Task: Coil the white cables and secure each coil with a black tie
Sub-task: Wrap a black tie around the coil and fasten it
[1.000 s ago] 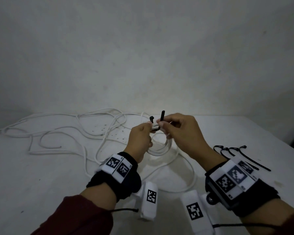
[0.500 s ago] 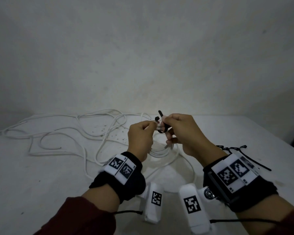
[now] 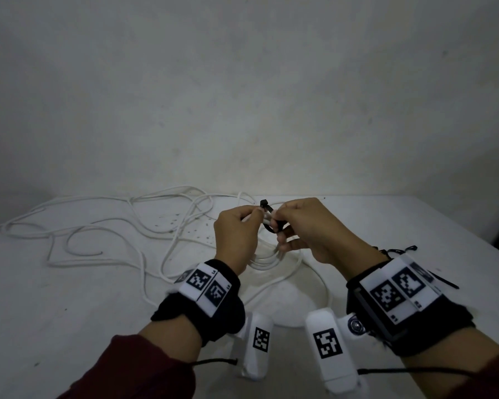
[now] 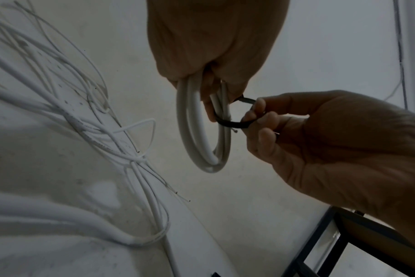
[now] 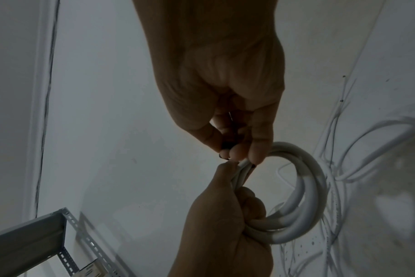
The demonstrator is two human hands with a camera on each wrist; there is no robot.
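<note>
Our left hand (image 3: 236,234) grips the coil (image 4: 201,131); our right hand (image 3: 308,228), at three o'clock, pinches the tie (image 4: 232,123) looped across it.

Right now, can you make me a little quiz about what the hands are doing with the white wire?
1. True or false: the black tie loops around the coil.
2. Which hand grips the coil: A left hand, B right hand?
3. Fill in: the loose white cables lie on the ___.

Key: 1 true. 2 A; the right hand pinches the tie. 3 table.
</note>
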